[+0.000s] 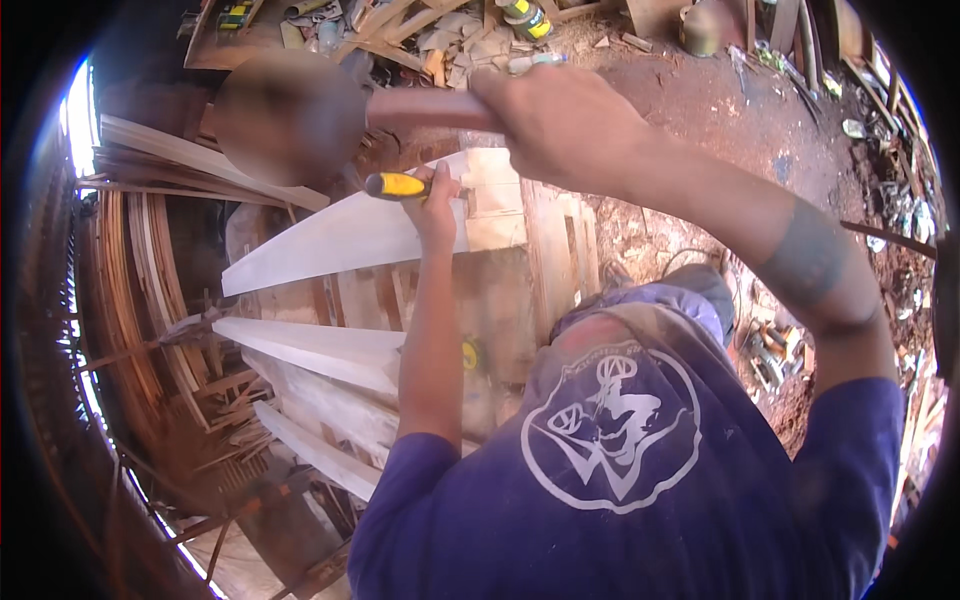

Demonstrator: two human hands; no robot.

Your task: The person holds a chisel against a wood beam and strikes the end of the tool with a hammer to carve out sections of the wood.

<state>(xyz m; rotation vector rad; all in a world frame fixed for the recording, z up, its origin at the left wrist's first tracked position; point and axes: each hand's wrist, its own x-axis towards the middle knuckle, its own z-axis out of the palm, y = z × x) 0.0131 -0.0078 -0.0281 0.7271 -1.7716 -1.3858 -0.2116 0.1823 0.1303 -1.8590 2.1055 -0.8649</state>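
My right hand (565,118) is closed round the handle of a mallet (290,120), raised over the work. Its big round head is blurred and stands up and left of the hand. Below it, my left hand (438,208) grips a chisel (400,186) by its yellow and black handle; the blade is hidden. That hand is over a long pale tapered board (345,232), near a squared wooden end piece (495,190) on the board's right. I cannot tell whether the chisel touches the wood.
More pale boards (310,350) lie nearer on the wooden bench. Timber strips (150,290) are stacked at the left. Offcuts and a yellow-green container (527,18) lie at the far side. Scraps and litter (780,350) cover the ground at the right.
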